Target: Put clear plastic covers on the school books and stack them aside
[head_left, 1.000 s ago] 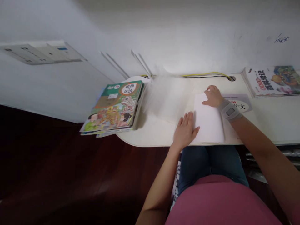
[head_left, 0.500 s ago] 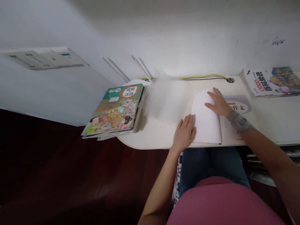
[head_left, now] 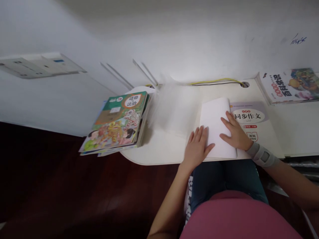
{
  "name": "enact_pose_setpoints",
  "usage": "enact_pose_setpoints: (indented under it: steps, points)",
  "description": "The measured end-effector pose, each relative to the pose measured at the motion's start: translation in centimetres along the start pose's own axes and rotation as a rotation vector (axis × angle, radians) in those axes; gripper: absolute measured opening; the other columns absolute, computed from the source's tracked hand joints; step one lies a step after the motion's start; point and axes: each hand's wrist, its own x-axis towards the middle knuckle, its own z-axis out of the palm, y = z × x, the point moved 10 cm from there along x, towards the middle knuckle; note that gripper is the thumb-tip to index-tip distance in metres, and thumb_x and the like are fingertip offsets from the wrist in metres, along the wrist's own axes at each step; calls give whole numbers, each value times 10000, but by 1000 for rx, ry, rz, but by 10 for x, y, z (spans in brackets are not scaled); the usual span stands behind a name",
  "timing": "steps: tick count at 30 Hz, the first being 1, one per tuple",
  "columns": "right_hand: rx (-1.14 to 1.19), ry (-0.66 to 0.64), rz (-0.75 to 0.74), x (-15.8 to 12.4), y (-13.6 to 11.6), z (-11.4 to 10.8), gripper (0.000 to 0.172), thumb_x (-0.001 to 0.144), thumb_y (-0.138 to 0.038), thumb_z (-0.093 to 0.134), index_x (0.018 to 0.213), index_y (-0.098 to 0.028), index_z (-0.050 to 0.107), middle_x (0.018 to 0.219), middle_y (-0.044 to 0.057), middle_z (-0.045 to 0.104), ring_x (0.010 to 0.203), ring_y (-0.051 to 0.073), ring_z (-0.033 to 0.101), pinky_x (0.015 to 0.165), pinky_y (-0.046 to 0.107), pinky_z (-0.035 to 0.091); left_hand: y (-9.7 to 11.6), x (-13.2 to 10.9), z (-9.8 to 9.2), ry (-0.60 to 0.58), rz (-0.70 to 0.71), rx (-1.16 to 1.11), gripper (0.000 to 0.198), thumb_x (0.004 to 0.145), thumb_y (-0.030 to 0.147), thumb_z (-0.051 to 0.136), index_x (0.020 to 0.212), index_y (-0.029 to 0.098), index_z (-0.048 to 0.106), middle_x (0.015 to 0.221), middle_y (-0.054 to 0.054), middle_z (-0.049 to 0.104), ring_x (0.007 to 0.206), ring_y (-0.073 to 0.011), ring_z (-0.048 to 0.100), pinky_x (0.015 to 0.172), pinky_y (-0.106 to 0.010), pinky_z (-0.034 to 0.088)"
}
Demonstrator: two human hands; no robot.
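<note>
The smooth white paper (head_left: 215, 114), a tall, narrow shape, lies between both hands on the pale tabletop (head_left: 147, 156), its long axis running towards the wall (head_left: 199, 43). The right hand (head_left: 236, 132) spreads open fingers over its right edge; the left hand (head_left: 196, 147) lies flat, fingers extended, at its left. Beyond that, blurred, sits perhaps thin translucent film (head_left: 176, 108).

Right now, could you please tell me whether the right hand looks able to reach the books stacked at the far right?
Probably yes: the right hand is on the white paper, and only a flat-lying book and desk lie between it and the stack.
</note>
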Motion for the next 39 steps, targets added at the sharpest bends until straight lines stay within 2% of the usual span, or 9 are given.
enact_pose_setpoints:
  steps: [7, 14, 20, 26, 33, 36, 39]
  points:
    - [-40, -56, -41, -3, -10, 6, 622, 821, -358, 540, 1393, -152, 408, 1560, 133, 201, 1446, 312, 80, 1124, 567, 229, -3, -3, -3, 35, -1, -38, 703, 923, 541, 374, 1476, 138, 216, 1511, -175, 307, 1413, -266, 250, 1126, -465, 275]
    - [-102, -93, -11, -1, -13, 7, 603, 815, -316, 525, 1380, -129, 428, 1559, 139, 198, 1446, 311, 75, 1127, 553, 225, -2, -3, -1, 25, 8, -23, 669, 926, 524, 388, 1467, 154, 256, 1510, -160, 318, 1415, -265, 244, 1124, -477, 279]
    - [-130, -65, 43, -1, -9, 6, 534, 849, -280, 474, 1357, -117, 459, 1561, 146, 187, 1441, 318, 118, 1128, 530, 246, 0, -3, 0, -8, 9, -29, 559, 942, 466, 392, 1405, 154, 394, 1476, -137, 390, 1393, -274, 296, 1122, -472, 292]
    - [-48, -9, 10, -3, -5, 2, 622, 885, -433, 456, 1433, -160, 345, 1559, 146, 196, 1429, 291, 193, 1118, 527, 272, -3, -4, -1, -25, 24, -71, 451, 951, 378, 410, 1358, 188, 461, 1498, -150, 344, 1395, -264, 296, 1100, -494, 324]
    - [-156, -99, -69, -6, -15, 11, 626, 874, -513, 466, 1371, -133, 443, 1529, 183, 262, 1429, 313, 179, 1113, 539, 252, -4, -10, -8, 11, 19, 7, 410, 944, 373, 421, 1297, 191, 524, 1507, -147, 326, 1408, -302, 253, 1100, -544, 299]
    - [-211, -124, -82, -7, -18, 14, 645, 870, -532, 469, 1370, -126, 447, 1532, 183, 253, 1429, 324, 173, 1118, 528, 242, -17, -7, -14, 43, -69, 103, 425, 937, 387, 421, 1309, 205, 520, 1498, -132, 350, 1403, -336, 257, 1100, -598, 252]
    - [-254, -131, -89, -7, -19, 17, 680, 878, -556, 444, 1390, -110, 421, 1538, 194, 228, 1425, 338, 176, 1125, 522, 228, -46, -5, -23, 79, -214, 168, 447, 937, 304, 394, 1360, 177, 468, 1476, -149, 388, 1374, -355, 314, 1076, -596, 286]
